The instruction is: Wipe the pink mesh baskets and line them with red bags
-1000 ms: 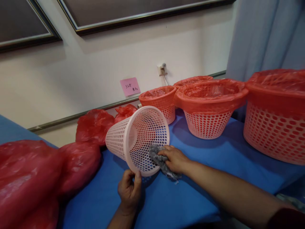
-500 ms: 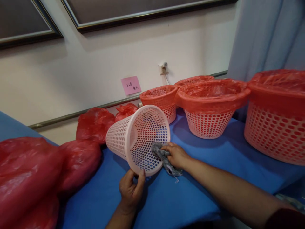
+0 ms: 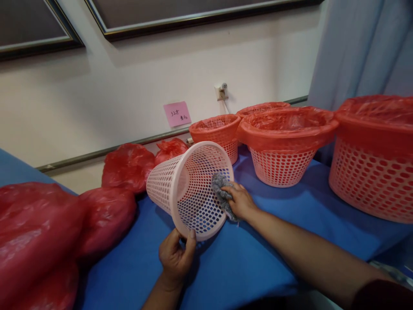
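Currently: pink perforated basket (image 3: 190, 189) on its side, frame centre, on blue bench (image 3: 274, 241). Left hand (image 3: 176, 258) pinches lower rim. Right hand (image 3: 240, 200) closed on grey cloth (image 3: 221, 189), pressed to rim. Basket likely light, flexy plastic; rim stiffest hold.

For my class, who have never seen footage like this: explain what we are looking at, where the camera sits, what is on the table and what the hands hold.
The camera sits on a person's head, looking down at their own bare hands. The left hand grips the rim of a pink perforated basket tipped on its side. The right hand presses a grey cloth against the basket's rim. They rest on a blue table. Behind stand baskets lined with red bags, and loose red bags lie at the left. A pink note is stuck on the wall.
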Demonstrator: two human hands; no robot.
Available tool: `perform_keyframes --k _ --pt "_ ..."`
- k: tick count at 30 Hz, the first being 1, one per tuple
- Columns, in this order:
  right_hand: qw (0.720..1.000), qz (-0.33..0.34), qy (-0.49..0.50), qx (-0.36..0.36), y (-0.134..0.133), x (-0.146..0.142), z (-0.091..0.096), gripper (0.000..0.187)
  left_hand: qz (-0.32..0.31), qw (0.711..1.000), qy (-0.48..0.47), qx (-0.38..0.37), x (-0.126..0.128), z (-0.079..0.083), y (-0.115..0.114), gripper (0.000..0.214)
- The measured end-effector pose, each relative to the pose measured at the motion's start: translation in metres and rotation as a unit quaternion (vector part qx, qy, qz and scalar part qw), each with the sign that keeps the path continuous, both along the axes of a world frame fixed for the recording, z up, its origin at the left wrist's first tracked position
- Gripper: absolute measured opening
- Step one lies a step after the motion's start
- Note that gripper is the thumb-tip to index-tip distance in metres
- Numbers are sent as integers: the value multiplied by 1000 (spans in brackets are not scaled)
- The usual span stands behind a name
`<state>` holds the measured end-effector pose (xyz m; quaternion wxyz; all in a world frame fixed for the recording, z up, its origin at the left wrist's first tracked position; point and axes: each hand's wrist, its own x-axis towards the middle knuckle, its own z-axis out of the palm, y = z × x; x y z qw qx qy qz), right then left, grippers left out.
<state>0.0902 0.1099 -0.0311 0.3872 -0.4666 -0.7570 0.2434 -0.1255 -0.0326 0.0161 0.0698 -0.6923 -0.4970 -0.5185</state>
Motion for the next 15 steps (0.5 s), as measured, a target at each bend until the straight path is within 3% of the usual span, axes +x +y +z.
perform_keyframes --k 3,6,9,12,15 --pt "998 60 -26 -6 -12 -9 2 58 -3 1000 -3 0 1 0 0 26" --pt "997 76 -27 -23 -29 -15 5 52 -1 1000 0 4 0 -1 2 25" --pt "993 109 38 -25 -54 -20 8 45 3 1000 -4 8 -4 -4 3 23" --pt "967 211 133 48 -79 -25 11 52 -2 1000 -15 -11 -9 -9 4 27" --pt "940 284 129 140 -89 -27 13 61 -3 999 -37 -34 -14 -14 3 30"
